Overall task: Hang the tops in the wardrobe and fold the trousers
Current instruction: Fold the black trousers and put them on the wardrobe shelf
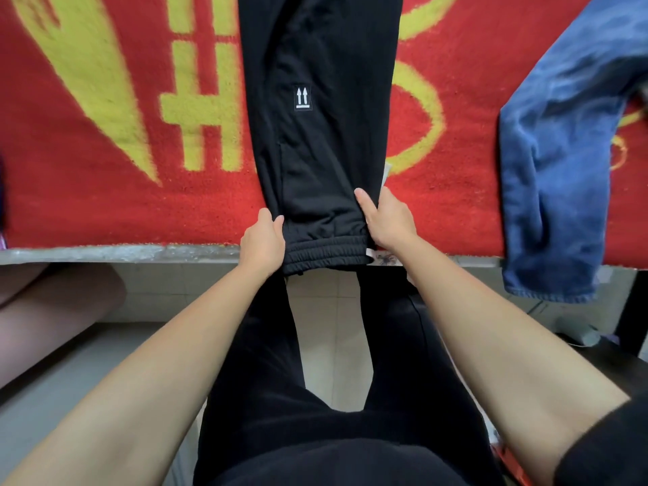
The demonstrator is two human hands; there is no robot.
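Observation:
Black trousers (pixel 315 128) lie folded lengthwise down the middle of a table, legs stretching away from me. A small white arrow label sits on the cloth. The elastic waistband hangs slightly over the near table edge. My left hand (pixel 263 236) grips the waistband's left corner, thumb on top. My right hand (pixel 387 219) holds the right corner, thumb pressed on the cloth and fingers tucked under the edge.
A red carpet-like cloth with yellow characters (pixel 122 135) covers the table. Blue jeans (pixel 557 163) lie at the right, one end draped over the near edge. Below the table's metal edge (pixel 105 254) are a tiled floor and my own black-clad legs.

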